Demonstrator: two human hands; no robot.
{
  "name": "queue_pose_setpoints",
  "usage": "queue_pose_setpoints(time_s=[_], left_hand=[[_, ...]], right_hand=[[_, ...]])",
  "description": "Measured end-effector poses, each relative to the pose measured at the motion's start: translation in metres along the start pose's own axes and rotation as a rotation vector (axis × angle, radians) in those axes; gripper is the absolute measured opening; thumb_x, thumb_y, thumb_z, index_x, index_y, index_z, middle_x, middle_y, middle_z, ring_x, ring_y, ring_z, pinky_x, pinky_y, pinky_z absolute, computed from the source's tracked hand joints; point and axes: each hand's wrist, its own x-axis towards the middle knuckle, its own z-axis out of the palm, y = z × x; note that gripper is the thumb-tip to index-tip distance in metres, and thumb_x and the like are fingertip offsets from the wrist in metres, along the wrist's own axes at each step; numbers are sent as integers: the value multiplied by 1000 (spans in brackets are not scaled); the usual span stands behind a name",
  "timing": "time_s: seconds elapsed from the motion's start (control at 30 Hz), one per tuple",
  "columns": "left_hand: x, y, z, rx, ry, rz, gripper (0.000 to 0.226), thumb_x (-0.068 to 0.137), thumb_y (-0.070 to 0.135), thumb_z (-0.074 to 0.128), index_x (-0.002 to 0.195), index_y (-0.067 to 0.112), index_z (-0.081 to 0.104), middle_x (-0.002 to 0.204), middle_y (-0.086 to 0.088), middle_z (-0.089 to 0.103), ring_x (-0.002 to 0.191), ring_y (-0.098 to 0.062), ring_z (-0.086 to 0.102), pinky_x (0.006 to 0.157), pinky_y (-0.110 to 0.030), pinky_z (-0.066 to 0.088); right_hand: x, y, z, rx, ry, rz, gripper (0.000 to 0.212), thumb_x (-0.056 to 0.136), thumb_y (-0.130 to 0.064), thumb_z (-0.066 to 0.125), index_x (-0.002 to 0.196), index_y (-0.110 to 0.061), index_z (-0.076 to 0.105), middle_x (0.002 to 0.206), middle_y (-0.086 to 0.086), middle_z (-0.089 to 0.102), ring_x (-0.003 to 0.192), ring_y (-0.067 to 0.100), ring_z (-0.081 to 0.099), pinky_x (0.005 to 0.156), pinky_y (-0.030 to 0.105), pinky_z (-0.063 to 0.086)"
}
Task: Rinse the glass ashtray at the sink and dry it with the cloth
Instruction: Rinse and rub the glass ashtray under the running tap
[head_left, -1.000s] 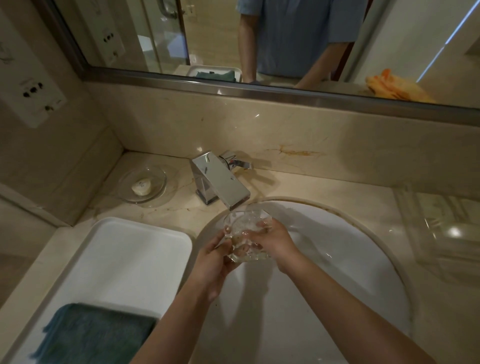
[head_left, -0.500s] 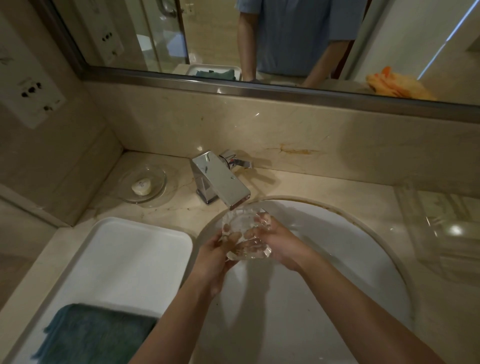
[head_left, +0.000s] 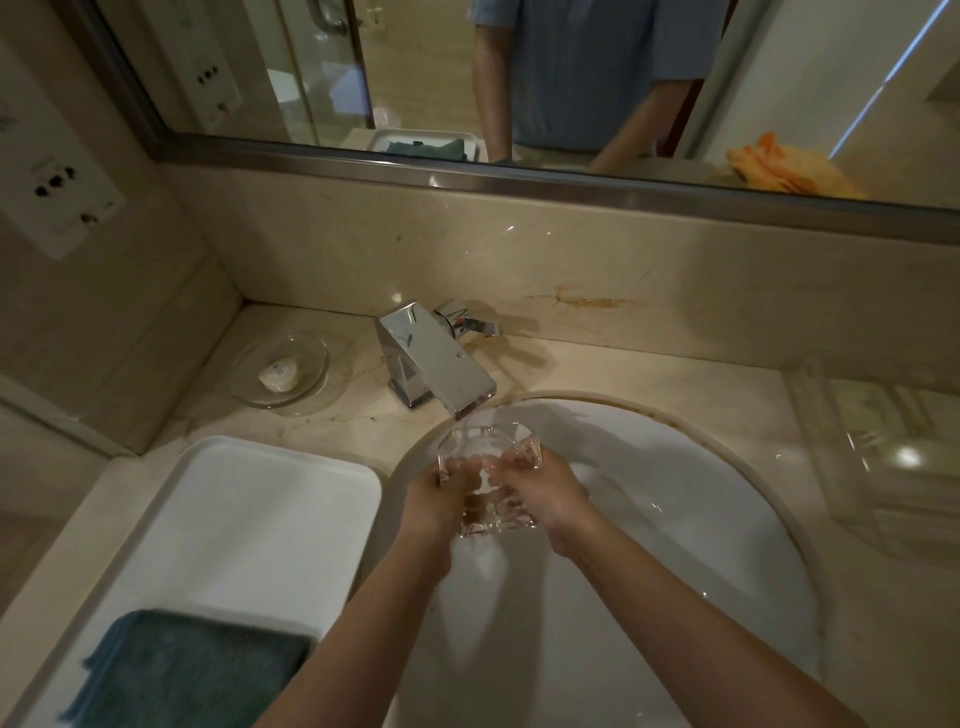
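Under faucet (head_left: 441, 358): both hands grip glass ashtray (head_left: 488, 467); no legible writing.

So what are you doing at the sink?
A person is rinsing a glass ashtray under the faucet, over the white sink. The left hand and the right hand both hold it, one on each side. The teal cloth for drying lies untouched on the white tray to the left.
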Motion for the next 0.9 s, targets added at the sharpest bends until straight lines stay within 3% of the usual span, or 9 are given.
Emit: queue_pose_setpoints(time_s=[0.1,0.17,0.33,0.4,0.47,0.57,0.63,0.73,0.9], left_hand=[[2,2,4,93,99,16,30,89,33,58,67,12,59,55,-1,59,38,-7,55,35,-14,39],[4,3,4,115,120,41,36,89,36,57,62,11,55,49,0,55,32,-5,51,32,-13,36],[2,5,3,69,79,48,34,95,30,48,70,8,56,55,-5,56,36,-7,53,36,-15,40],[2,4,1,-8,25,50,32,97,27,45,76,9,62,62,-6,61,51,-13,58,47,-19,46],[3,4,-1,-179,-75,25,28,97,20,47,81,11,67,66,-2,66,54,-11,60,49,-20,49],[7,1,-5,-354,-172,-37,25,94,14,49,83,12,71,73,0,70,58,-6,64,53,-17,51],[9,-1,-8,-425,-257,-69,35,94,12,44,81,16,77,82,2,75,70,-5,70,60,-22,56],[4,1,-9,-390,-394,-65,40,85,-3,42,94,17,76,100,-3,74,86,-13,71,70,-28,57],[4,0,-6,-486,-367,-99,49,83,-10,37,94,18,76,108,0,72,97,-12,67,91,-34,46]], right_hand=[[0,-3,3,2,55,26,16,84,-35,66,89,-20,62,57,-1,65,37,7,56,38,17,44],[0,-5,4,-4,68,10,16,85,-34,64,79,-19,61,54,-1,65,38,10,57,38,17,44],[-1,-11,4,-78,-29,-63,18,96,-25,47,87,-12,53,72,5,65,43,11,59,44,20,48],[-1,-12,4,-60,-61,-72,14,98,-22,43,102,-13,53,85,5,66,53,11,62,56,25,54],[0,-13,3,33,-89,-62,23,98,-12,42,120,-16,47,99,0,63,66,13,63,67,29,56],[-1,-14,0,118,-136,-77,45,95,4,40,125,-29,43,111,-9,58,82,14,65,63,21,53],[-1,-14,-2,104,-123,-106,46,93,4,44,120,-33,47,116,-7,58,87,13,65,62,19,52],[0,-15,-4,135,-60,-97,33,91,-2,53,116,-24,54,103,-4,63,78,12,67,57,18,52],[3,-11,-1,159,51,-90,21,88,-7,60,109,-6,62,82,-3,67,59,8,68,51,16,53]])
